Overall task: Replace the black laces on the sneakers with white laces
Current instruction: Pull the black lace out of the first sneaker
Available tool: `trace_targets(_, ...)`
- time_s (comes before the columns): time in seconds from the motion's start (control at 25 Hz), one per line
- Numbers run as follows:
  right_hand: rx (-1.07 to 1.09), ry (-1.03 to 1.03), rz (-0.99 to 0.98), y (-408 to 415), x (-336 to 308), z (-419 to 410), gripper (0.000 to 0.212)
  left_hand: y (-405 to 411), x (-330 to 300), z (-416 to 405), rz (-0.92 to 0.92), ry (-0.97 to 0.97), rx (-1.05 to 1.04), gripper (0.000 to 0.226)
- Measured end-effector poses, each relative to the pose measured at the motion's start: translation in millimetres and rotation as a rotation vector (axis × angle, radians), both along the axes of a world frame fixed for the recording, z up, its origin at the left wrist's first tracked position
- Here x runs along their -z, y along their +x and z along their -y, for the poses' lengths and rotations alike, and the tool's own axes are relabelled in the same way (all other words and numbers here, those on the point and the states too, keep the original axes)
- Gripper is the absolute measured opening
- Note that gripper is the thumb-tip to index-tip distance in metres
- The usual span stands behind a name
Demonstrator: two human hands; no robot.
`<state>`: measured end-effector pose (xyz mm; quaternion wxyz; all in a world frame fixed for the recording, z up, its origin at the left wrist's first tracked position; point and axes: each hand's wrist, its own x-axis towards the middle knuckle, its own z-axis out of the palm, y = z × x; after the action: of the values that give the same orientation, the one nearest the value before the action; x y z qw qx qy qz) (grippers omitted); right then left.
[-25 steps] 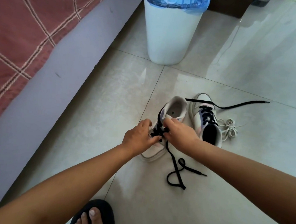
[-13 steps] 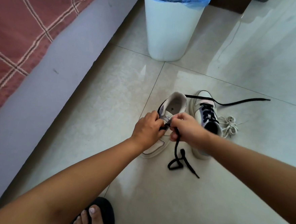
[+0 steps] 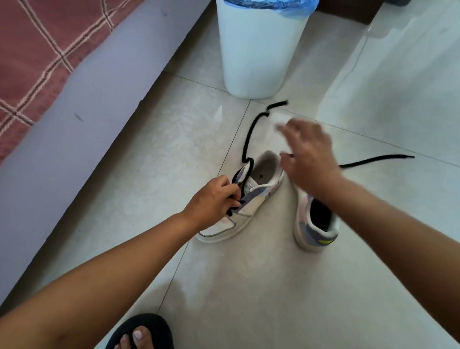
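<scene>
1. At the eyelets, the left hand [image 3: 213, 199] pinches the left sneaker [image 3: 244, 202] and its black lace [image 3: 249, 137].
2. Right hand [image 3: 307, 155], blurred, fingers spread, grasping nothing.
3. Lace is limp and light: probably best gripped near the eyelets.

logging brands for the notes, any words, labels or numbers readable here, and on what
Tongue label of the left sneaker, under the left hand: dark print, too small and blurred to read.
Right sneaker, black lace, bin: no text shows.
</scene>
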<state>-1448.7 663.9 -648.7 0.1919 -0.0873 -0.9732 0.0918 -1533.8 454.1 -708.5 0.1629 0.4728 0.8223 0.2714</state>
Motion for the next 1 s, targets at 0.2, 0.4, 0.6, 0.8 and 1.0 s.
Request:
trace_targets(0.2,-0.282,-0.089,0.294,17,43,39,0.021,-6,-7,2,0.204,-0.042,0.083,0.007)
trace_targets(0.4,-0.09,-0.195,0.382,11,46,37,0.022,-17,-14,9,0.294,-0.043,0.012,0.006)
trace_targets(0.6,-0.104,-0.189,0.239,15,55,48,0.02,4,-18,-17,-0.52,-0.059,0.223,0.03)
trace_targets(0.8,-0.096,-0.115,0.153,14,57,49,0.032,14,-13,-24,-0.874,-0.211,0.272,0.032)
trace_targets(1.0,-0.107,-0.099,0.207,15,56,50,0.021,6,-17,-15,-0.914,-0.097,0.316,0.016)
